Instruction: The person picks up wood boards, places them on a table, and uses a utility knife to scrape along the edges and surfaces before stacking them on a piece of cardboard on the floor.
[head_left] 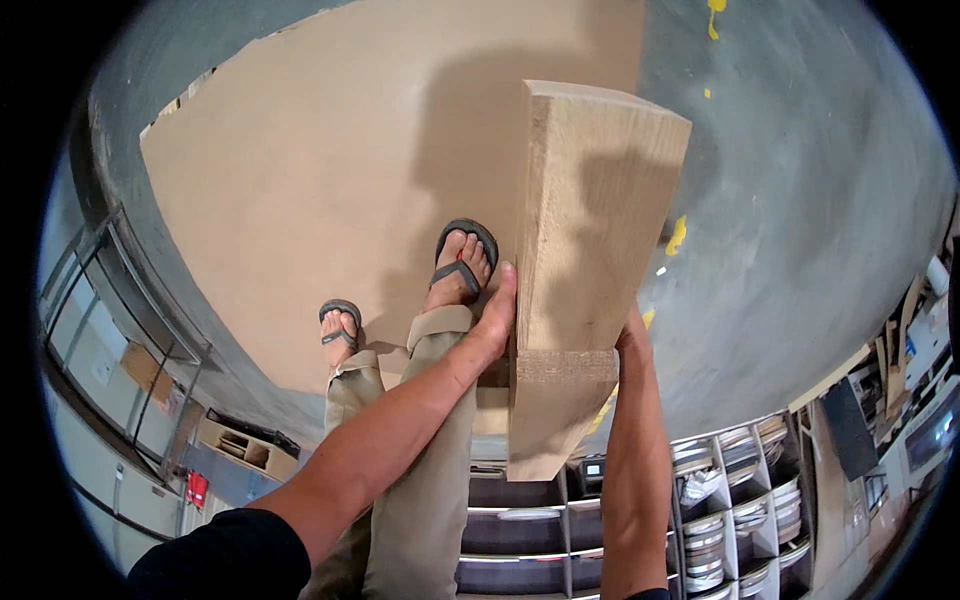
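A thick, pale wooden beam stands out in front of me, its far end tilted up toward my view. Near its close end the beam has a step, where a lower part with rough sawn grain begins. My left hand grips the beam's left side just above that step, thumb pointing forward along the edge. On the opposite side my right hand holds the beam, its fingers mostly hidden behind the wood. The beam hangs clear of my legs, and its underside is out of sight.
A large brown sheet covers the grey floor, which has yellow marks. My sandalled feet are on the sheet. Shelving with many rolls stands at the lower right; a wooden box sits lower left, near metal-framed glass doors.
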